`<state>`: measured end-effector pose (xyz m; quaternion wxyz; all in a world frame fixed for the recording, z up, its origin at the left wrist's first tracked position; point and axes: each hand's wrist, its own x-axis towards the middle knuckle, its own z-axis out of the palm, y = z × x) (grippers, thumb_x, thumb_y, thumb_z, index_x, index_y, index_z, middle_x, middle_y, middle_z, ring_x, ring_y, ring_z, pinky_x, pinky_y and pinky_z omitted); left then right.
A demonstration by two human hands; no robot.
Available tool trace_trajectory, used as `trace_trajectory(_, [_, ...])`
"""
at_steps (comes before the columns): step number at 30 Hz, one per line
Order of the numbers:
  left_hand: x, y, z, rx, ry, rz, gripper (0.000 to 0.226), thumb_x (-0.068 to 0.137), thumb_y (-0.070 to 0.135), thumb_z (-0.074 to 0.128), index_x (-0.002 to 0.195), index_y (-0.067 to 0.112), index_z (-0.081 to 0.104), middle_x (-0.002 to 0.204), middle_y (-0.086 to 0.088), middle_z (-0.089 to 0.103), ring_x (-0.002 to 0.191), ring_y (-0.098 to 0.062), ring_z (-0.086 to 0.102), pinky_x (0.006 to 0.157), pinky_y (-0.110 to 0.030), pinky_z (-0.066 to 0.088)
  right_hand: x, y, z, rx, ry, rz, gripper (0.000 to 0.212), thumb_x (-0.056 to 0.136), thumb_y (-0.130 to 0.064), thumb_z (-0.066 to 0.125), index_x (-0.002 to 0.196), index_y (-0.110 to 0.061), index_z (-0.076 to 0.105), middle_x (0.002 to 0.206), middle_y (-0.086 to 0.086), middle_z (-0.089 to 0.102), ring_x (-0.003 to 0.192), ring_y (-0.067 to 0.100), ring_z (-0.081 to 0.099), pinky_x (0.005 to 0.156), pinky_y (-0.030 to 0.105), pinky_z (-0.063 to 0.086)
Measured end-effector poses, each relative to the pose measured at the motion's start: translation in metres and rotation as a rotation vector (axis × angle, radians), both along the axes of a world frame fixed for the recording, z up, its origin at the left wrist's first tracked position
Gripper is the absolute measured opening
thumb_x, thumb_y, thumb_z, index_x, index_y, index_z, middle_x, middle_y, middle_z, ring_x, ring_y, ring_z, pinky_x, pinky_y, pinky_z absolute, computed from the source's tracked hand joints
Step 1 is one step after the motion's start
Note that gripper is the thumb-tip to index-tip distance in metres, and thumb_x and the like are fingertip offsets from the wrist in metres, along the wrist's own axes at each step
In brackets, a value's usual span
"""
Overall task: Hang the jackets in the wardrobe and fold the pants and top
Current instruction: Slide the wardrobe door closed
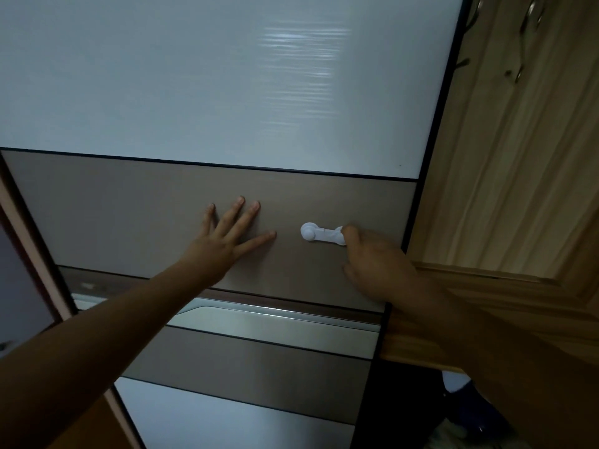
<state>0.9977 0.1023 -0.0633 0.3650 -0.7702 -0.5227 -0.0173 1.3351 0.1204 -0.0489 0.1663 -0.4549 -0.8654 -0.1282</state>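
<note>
The wardrobe's sliding door (136,209) fills the view, with glossy white panels above and below a brown band. My left hand (230,234) lies flat on the brown band, fingers spread and straight. A small white plastic latch (319,234) is stuck on the band near the door's right edge. My right hand (372,260) grips the latch's right end with curled fingers. No jackets, pants or top are in view.
A silver recessed handle strip (275,322) runs across the door below my hands. A wooden panel (505,176) with metal hooks (522,69) stands to the right of the wardrobe. Another door's edge (29,241) shows at the far left.
</note>
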Motion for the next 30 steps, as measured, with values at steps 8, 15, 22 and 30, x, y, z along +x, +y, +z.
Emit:
trace_trajectory(8, [0.037, -0.098, 0.007, -0.631, -0.715, 0.215, 0.052, 0.097, 0.043, 0.06, 0.146, 0.031, 0.046, 0.139, 0.0, 0.059, 0.118, -0.015, 0.06, 0.099, -0.03, 0.049, -0.008, -0.037, -0.006, -0.44, 0.159, 0.071, 0.051, 0.101, -0.041, 0.056, 0.148, -0.029, 0.037, 0.115, -0.008, 0.064, 0.093, 0.014, 0.061, 0.083, 0.031, 0.051])
trace_trajectory(15, [0.027, -0.193, -0.03, -0.703, -0.846, 0.545, 0.044, 0.098, 0.048, 0.057, 0.136, 0.027, 0.054, 0.13, 0.003, 0.062, 0.11, -0.012, 0.06, 0.094, -0.027, 0.049, -0.057, -0.054, -0.037, -0.769, -0.14, 0.28, 0.063, 0.097, -0.058, 0.056, 0.15, -0.027, 0.042, 0.145, 0.001, 0.056, 0.126, 0.02, 0.056, 0.099, 0.03, 0.044])
trace_trajectory(22, [0.022, -0.313, -0.051, -0.57, -1.012, 0.924, 0.041, 0.098, 0.042, 0.059, 0.133, 0.021, 0.059, 0.129, 0.0, 0.064, 0.113, -0.019, 0.061, 0.093, -0.033, 0.05, -0.139, -0.102, -0.064, -0.768, -0.287, 0.601, 0.062, 0.098, -0.058, 0.053, 0.149, -0.024, 0.045, 0.146, 0.006, 0.055, 0.124, 0.022, 0.057, 0.098, 0.033, 0.048])
trace_trajectory(30, [0.024, -0.466, -0.081, -0.445, -1.234, 1.304, 0.041, 0.099, 0.045, 0.056, 0.134, 0.025, 0.056, 0.128, 0.005, 0.061, 0.111, -0.013, 0.06, 0.096, -0.033, 0.053, -0.242, -0.209, -0.082, -0.732, -0.485, 0.936, 0.055, 0.1, -0.058, 0.051, 0.144, -0.026, 0.048, 0.138, 0.002, 0.058, 0.116, 0.02, 0.06, 0.094, 0.035, 0.051])
